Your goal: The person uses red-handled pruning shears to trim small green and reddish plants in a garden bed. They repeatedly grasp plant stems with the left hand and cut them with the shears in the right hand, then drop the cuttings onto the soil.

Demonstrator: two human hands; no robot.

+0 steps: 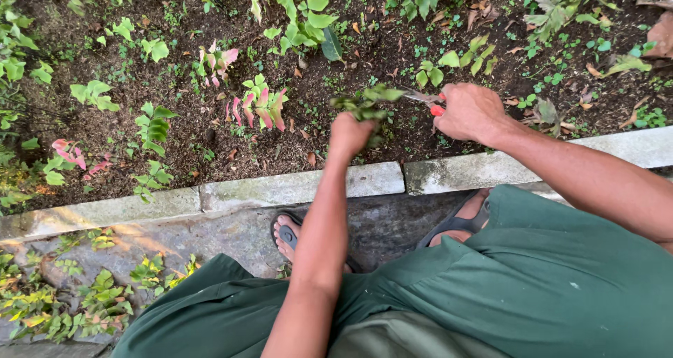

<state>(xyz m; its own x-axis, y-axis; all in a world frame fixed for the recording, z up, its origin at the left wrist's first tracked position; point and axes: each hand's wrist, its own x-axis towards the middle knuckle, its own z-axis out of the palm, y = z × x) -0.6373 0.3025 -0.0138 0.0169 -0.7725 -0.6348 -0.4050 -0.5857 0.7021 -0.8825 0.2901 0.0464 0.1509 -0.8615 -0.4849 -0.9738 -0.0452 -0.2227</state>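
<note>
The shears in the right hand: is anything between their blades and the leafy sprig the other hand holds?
Nothing visible does. The shears in the right hand point their blades straight at the leafy sprig, which the left hand holds up above the soil. The tips nearly touch its leaves.

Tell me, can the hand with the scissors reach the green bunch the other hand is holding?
Probably yes. The right hand holds red-handled scissors whose blades already point at the leafy bunch gripped by the left hand. Nothing lies between them; the gap looks small.
</note>
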